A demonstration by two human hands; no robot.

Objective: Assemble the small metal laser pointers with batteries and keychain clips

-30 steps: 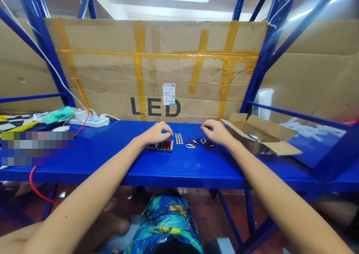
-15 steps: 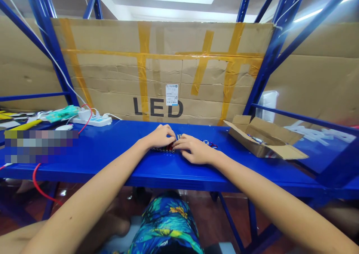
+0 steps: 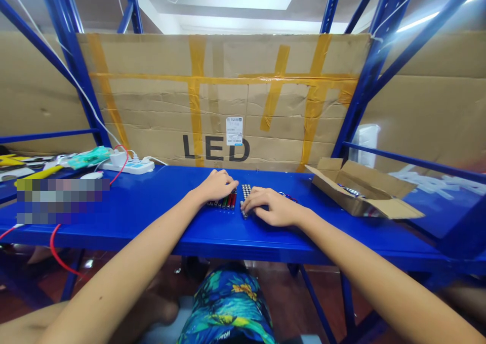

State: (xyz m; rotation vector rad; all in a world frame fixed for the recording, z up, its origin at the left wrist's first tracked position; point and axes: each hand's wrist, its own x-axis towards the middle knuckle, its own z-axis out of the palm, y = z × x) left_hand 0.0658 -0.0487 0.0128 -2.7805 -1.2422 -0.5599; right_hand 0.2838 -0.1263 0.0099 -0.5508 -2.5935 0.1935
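A row of slim tubes [image 3: 230,201], some red, green and dark with silvery ends, lies side by side on the blue table [image 3: 182,182]. My left hand [image 3: 217,185] is curled over the row's left part and hides much of it. Just to the right, across a narrow gap, is a block of small round silvery pieces [image 3: 246,188]. My right hand [image 3: 268,206] touches this block's near end with bent fingertips, its thumb held apart. Behind that hand, small red and blue metallic items [image 3: 290,198] are partly covered.
An open cardboard box [image 3: 360,195] with metallic items inside stands at the right. To the left are a white power strip [image 3: 138,166], a red cable [image 3: 55,250] and assorted tools. A large cardboard sheet [image 3: 159,106] forms the back wall between blue posts.
My right hand has shifted slightly right and nearer to me, away from my left hand. A gap now shows between the coloured tubes and the silvery pieces.
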